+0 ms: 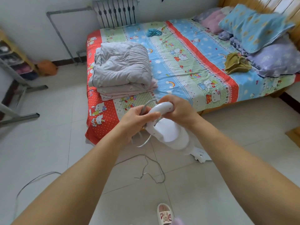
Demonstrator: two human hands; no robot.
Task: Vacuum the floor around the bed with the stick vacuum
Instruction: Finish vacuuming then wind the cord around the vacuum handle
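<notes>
A white stick vacuum point(168, 133) stands upright in front of me, its floor head point(201, 155) on the tiles near the bed's corner. My right hand point(180, 109) grips the top of its looped handle. My left hand point(138, 119) holds the handle's left side together with a loop of the grey power cord point(146, 106). The rest of the cord point(151, 169) trails loosely over the floor below. The bed point(186, 65) with a colourful cartoon sheet stands just beyond the vacuum.
A folded grey quilt point(121, 69), pillows point(259, 30) and small cloths lie on the bed. A radiator point(115, 12) is on the back wall. A metal rack point(17, 88) stands at the left. My slipper point(164, 214) shows at the bottom. Pale floor tiles point(56, 143) surround the bed.
</notes>
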